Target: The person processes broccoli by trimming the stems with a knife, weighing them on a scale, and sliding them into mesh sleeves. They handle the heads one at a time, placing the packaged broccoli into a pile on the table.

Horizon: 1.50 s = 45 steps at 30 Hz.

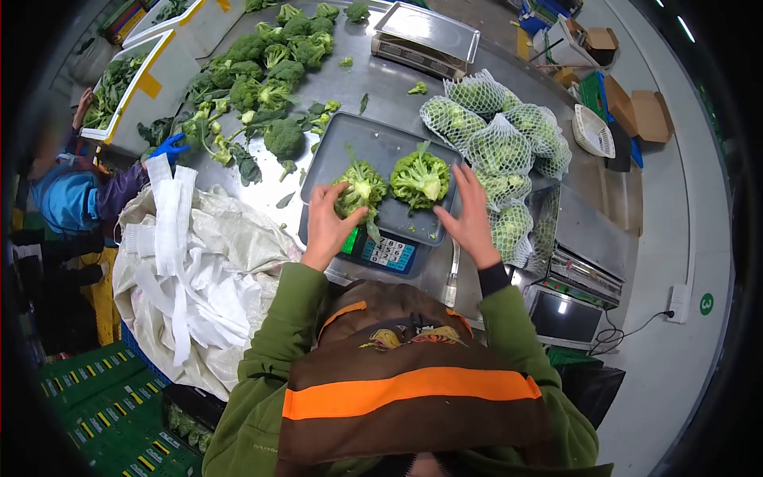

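Note:
Two broccoli heads lie stalk up in a grey tray [381, 131] on a scale with a blue keypad [389, 253]. My left hand [327, 222] curls its fingers and thumb about the near left side of the left broccoli head [360, 188]. Beside the right broccoli head [421, 176], my right hand [470, 216] is open over the tray's right edge, with its fingers stretched out and its thumb close to the florets. A knife [452, 278] lies on the table to the right of the keypad.
Netted broccoli [499, 147] is stacked on the right. Loose broccoli [274, 60] is heaped at the back left, near a second scale [425, 36]. A white sack with netting [203, 274] stands left. Another person's blue-gloved hand [168, 149] is at the table's left edge.

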Available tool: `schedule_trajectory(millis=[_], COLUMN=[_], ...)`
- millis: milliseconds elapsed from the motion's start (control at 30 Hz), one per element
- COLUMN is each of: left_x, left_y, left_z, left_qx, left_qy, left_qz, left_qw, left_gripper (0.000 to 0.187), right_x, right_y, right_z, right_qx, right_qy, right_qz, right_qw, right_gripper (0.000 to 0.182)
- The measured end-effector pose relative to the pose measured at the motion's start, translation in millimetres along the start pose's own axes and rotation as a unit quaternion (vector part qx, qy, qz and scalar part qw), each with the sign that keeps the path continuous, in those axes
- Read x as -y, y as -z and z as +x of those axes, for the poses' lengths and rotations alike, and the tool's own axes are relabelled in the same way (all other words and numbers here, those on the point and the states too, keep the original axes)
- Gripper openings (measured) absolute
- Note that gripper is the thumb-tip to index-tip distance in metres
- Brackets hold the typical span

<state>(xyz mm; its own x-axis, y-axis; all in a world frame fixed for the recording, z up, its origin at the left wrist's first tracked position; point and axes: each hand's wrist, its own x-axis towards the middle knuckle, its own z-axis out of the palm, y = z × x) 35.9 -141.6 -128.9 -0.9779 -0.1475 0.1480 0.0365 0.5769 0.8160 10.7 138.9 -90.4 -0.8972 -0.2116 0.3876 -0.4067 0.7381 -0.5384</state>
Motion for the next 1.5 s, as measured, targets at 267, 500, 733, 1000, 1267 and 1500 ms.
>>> schedule_trajectory(millis=[267, 500, 733, 1000, 1267, 1500], left_x=[-24.6, -14.4, -9.5, -6.7, -11.8, 56.3], left_y=[-19.3, -10.6, -8.9, -11.8, 20.5, 181.1], left_z=[-15.8, -30.4, -36.0, -34.4, -37.1, -47.7], left_qx=[-0.035, -0.039, -0.002, -0.013, 0.068, -0.390], left_qy=[0.014, -0.044, 0.017, 0.004, -0.006, 0.109], left_qz=[-0.003, -0.048, -0.125, -0.073, -0.091, 0.212], left_qw=[0.999, 0.997, 0.992, 0.997, 0.994, 0.889], left_gripper=[0.052, 0.056, 0.052, 0.055, 0.064, 0.058], right_x=[44.6, 10.8, -50.5, -19.5, 23.6, 34.2], right_y=[-78.5, -70.6, -80.0, -70.5, -34.4, -9.2], right_z=[20.1, 29.0, 42.4, 29.7, 39.0, 47.5], right_qx=[-0.021, 0.031, 0.042, -0.003, 0.166, 0.196], right_qy=[-0.070, -0.091, -0.189, -0.039, -0.048, -0.064], right_qz=[-0.056, -0.004, 0.155, -0.025, -0.092, -0.019], right_qw=[0.996, 0.995, 0.969, 0.999, 0.981, 0.978], right_gripper=[0.066, 0.058, 0.062, 0.055, 0.063, 0.060])
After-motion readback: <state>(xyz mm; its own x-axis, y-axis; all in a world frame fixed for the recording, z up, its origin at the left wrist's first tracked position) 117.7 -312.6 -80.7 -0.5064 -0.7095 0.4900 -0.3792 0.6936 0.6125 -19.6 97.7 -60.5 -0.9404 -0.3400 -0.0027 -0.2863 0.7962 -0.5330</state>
